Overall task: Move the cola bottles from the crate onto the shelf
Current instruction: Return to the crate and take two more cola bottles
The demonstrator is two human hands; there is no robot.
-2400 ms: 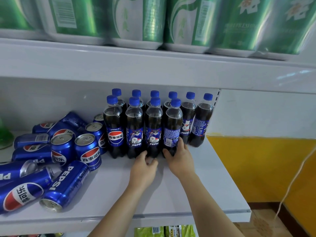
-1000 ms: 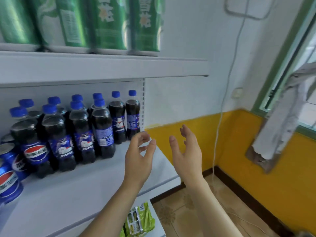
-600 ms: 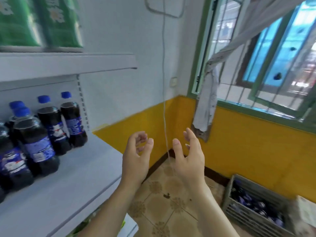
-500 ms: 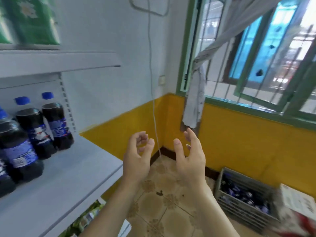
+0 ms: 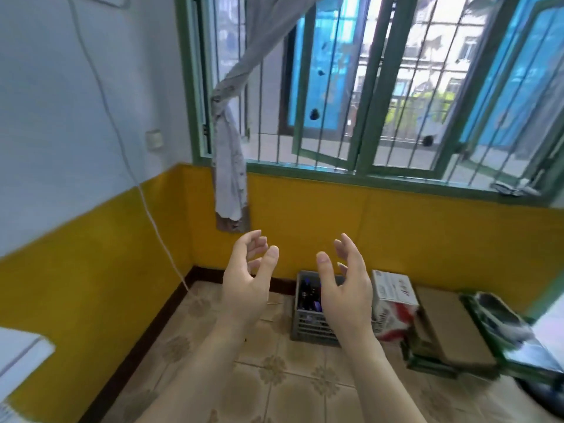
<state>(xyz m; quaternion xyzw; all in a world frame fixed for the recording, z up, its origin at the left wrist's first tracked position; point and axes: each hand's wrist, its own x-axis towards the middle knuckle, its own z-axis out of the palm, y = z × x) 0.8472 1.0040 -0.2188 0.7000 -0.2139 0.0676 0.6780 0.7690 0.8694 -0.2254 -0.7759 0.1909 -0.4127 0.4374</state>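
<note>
Left hand [image 5: 244, 288] and right hand [image 5: 346, 288] raised, fingers loosely spread, each grip wide and empty, grey crate [image 5: 308, 326] of cola bottles [image 5: 306, 296] at 5 o'clock on the floor

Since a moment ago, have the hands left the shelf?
Yes. Both the left hand and right hand now hover empty, rightward off the shelf, before the grey crate by the yellow wall.
</note>
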